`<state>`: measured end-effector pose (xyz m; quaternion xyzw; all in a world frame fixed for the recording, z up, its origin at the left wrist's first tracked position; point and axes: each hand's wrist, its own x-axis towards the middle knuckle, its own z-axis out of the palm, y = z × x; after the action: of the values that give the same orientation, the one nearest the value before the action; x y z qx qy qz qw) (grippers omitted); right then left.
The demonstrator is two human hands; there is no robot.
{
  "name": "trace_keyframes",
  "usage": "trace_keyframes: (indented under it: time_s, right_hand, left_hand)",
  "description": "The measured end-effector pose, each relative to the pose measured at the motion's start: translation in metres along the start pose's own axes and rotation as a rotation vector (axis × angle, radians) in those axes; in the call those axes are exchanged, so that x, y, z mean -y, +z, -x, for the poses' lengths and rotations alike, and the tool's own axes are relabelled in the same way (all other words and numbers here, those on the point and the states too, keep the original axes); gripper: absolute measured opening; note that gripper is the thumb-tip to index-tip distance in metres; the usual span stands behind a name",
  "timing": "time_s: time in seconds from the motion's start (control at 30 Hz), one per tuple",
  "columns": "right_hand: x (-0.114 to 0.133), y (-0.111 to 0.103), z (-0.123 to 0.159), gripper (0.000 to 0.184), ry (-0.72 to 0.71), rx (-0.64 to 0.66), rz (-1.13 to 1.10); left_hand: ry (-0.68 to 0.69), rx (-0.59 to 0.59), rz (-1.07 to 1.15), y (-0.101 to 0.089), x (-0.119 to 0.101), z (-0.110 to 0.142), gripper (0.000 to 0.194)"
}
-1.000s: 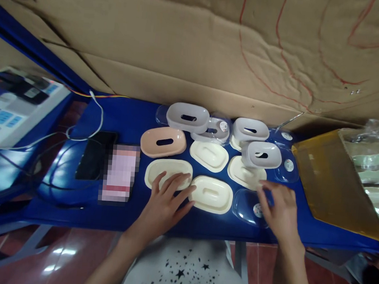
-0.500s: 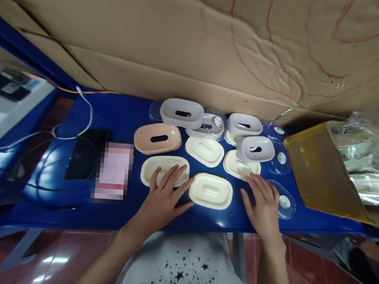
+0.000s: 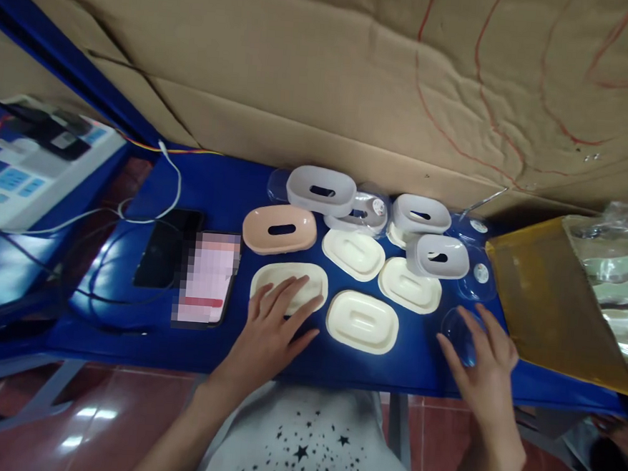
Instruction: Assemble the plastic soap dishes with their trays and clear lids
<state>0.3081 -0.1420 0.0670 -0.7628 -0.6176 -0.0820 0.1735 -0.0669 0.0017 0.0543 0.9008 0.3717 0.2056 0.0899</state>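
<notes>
My left hand (image 3: 279, 319) lies with fingers spread over a cream oval tray (image 3: 262, 278), which it partly covers. To its right, a cream oval piece with a raised middle (image 3: 362, 321) sits by itself. Two more cream pieces (image 3: 353, 252) (image 3: 410, 284) lie behind. My right hand (image 3: 483, 355) is open, thumb and fingers apart, over a clear plastic cover (image 3: 455, 335) at the front right; whether it touches the cover I cannot tell. Behind stand a peach oval bowl with a slot (image 3: 306, 238) and several grey slotted ones (image 3: 321, 191).
A carton (image 3: 519, 300) of plastic-wrapped pieces lies at the right. Two phones (image 3: 165, 247) (image 3: 217, 315) and cables are on the left of the blue table (image 3: 379, 376). A white power strip (image 3: 22, 179) is further left. Brown cardboard (image 3: 250, 66) walls the back.
My right hand has moved right, from a cream piece to the clear cover. My left hand stays on the cream tray. The view has shifted left.
</notes>
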Motion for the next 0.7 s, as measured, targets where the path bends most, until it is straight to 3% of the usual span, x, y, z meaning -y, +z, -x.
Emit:
trace_keyframes:
  time_s: [0.1,0.17,0.33,0.53,0.7]
  right_hand:
    - [-0.028,-0.008,0.031,0.072,0.16,0.035,0.097]
    - [-0.037,-0.008,0.046,0.072,0.181,0.085,0.073]
    - [-0.026,0.0,0.055,0.071,0.109,0.155,-0.049]
    - [0.007,-0.001,0.029,0.057,0.074,0.119,-0.018]
    - [0.023,0.01,-0.03,0.053,-0.089,0.037,-0.086]
  left_hand:
    - [0.004,-0.013,-0.007,-0.002,0.006,-0.001,0.045]
    - [0.047,0.003,-0.005,0.0,0.007,-0.005,0.049]
    - [0.11,0.072,-0.003,0.009,-0.001,-0.021,0.073]
    - [0.057,0.111,-0.005,0.011,0.001,-0.02,0.061]
    - [0.054,0.112,-0.001,0.009,0.002,-0.011,0.066]
